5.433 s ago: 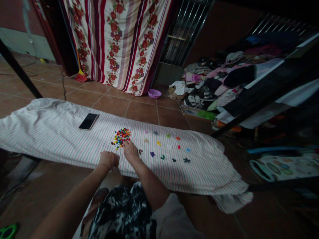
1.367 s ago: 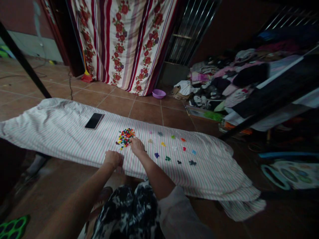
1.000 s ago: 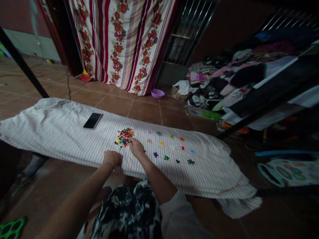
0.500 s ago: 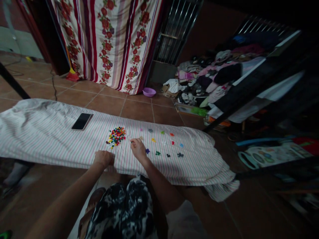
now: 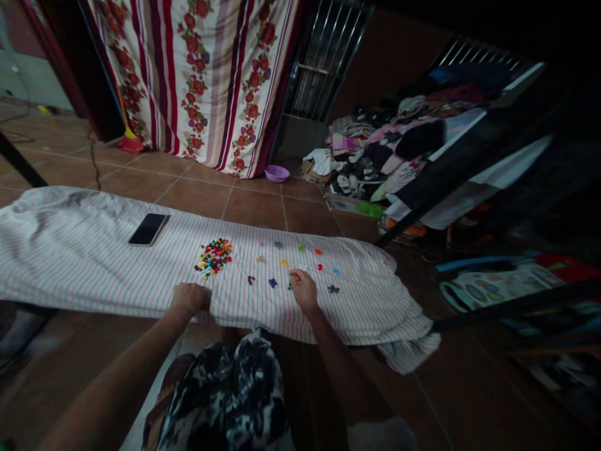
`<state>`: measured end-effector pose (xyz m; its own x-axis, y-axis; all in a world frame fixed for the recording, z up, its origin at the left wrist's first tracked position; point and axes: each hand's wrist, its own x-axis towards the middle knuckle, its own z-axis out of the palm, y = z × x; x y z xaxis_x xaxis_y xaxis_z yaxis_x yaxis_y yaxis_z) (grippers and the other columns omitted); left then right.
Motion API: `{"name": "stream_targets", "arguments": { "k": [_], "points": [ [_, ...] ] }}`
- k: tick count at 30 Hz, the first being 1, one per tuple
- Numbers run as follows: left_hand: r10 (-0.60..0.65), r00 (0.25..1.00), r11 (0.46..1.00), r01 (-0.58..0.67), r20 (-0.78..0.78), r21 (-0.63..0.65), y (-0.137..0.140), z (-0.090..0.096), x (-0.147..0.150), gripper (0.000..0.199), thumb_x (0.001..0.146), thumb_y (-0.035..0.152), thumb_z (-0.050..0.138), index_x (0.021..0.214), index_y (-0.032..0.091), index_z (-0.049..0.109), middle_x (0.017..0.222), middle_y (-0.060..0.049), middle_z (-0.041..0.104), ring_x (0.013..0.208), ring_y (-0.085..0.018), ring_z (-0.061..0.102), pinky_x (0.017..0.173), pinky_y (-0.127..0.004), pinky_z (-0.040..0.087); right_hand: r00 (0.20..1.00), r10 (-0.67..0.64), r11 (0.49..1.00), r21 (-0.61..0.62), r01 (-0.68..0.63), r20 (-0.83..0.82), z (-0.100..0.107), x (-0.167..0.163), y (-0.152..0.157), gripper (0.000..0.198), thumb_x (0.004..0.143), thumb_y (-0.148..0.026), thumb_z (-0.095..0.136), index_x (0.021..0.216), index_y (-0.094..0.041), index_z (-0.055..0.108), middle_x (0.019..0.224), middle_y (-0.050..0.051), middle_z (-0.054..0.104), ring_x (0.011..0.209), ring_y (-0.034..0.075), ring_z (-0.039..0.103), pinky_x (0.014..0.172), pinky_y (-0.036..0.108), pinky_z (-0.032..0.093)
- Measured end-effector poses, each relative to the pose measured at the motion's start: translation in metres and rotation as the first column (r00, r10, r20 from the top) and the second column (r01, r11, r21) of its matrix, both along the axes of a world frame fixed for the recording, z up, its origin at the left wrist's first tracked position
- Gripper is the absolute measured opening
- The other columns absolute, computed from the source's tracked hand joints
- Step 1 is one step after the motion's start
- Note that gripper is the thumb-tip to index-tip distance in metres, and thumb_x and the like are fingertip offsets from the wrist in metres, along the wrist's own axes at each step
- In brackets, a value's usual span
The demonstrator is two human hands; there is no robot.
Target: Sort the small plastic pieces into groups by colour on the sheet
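- Small dark green pieces [image 5: 290,287] lie on the cloth right under the fingertips of the right hand [image 5: 305,290], partly covered by them; whether they touch cannot be told.
- The right hand's thumb and fingertips are drawn together, pointing down and away from the body; it is too small and dim to tell whether they pinch a piece.
- Just beyond those fingertips sits a yellow cluster [image 5: 284,263]; a purple cluster [image 5: 273,283] lies to their left, with a brown cluster [image 5: 251,280] farther left.
- To the right of the hand are a red cluster [image 5: 320,267], a light blue cluster [image 5: 335,271] and a dark grey cluster [image 5: 333,289].
- Farther off are pink, grey, lime and orange groups, with a beige cluster [image 5: 261,259] nearer, behind the brown one.
- The mixed multicoloured pile [image 5: 214,257] lies left of these groups, well apart from the right fingers.
- The left hand [image 5: 189,297] rests at the cloth's near edge, nearer the body than the pile, fingers curled under; whether they grip the fabric cannot be told.
- A phone [image 5: 148,230] lies left of the pile on the striped cloth [image 5: 89,250].
- Past the cloth, a purple basin [image 5: 277,174] stands on the tiled floor near a flowered curtain [image 5: 218,81].
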<state>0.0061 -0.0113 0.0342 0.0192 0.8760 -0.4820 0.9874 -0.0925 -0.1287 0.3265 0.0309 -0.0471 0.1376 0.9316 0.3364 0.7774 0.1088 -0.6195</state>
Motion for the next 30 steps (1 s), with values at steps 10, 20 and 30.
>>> {"name": "stream_targets", "arguments": {
  "k": [10, 20, 30],
  "points": [
    [0.012, 1.0, 1.0, -0.012, 0.01, 0.011, 0.0, -0.002, -0.001, 0.036, 0.086, 0.013, 0.041, 0.107, 0.016, 0.07, 0.109, -0.018, 0.069, 0.107, -0.027, 0.064, 0.086, -0.037, 0.051, 0.991, -0.006, 1.0, -0.018, 0.009, 0.131, -0.028, 0.02, -0.004, 0.029, 0.077, -0.016, 0.045, 0.086, -0.021, 0.071, 0.087, 0.005, 0.07, 0.08, 0.018, 0.064, 0.078, 0.03, 0.049],
    [0.017, 1.0, 1.0, -0.017, 0.005, 0.014, 0.002, -0.007, -0.002, 0.035, 0.088, 0.015, 0.041, 0.108, 0.016, 0.07, 0.11, -0.017, 0.069, 0.107, -0.026, 0.064, 0.086, -0.035, 0.051, 0.993, 0.043, 0.999, 0.022, -0.045, 0.106, -0.031, 0.019, -0.009, 0.03, 0.077, -0.015, 0.042, 0.087, -0.019, 0.07, 0.088, 0.007, 0.07, 0.087, 0.019, 0.064, 0.085, 0.032, 0.049],
    [0.016, 1.0, 1.0, -0.016, 0.001, 0.014, 0.002, -0.008, -0.002, 0.036, 0.086, 0.014, 0.04, 0.107, 0.016, 0.07, 0.11, -0.017, 0.069, 0.107, -0.026, 0.064, 0.086, -0.037, 0.051, 0.974, 0.117, 0.993, -0.008, -0.117, 0.196, -0.03, 0.017, -0.017, 0.022, 0.079, -0.022, 0.055, 0.097, -0.02, 0.068, 0.099, 0.008, 0.067, 0.095, 0.023, 0.058, 0.087, 0.036, 0.045]
  ]
}}
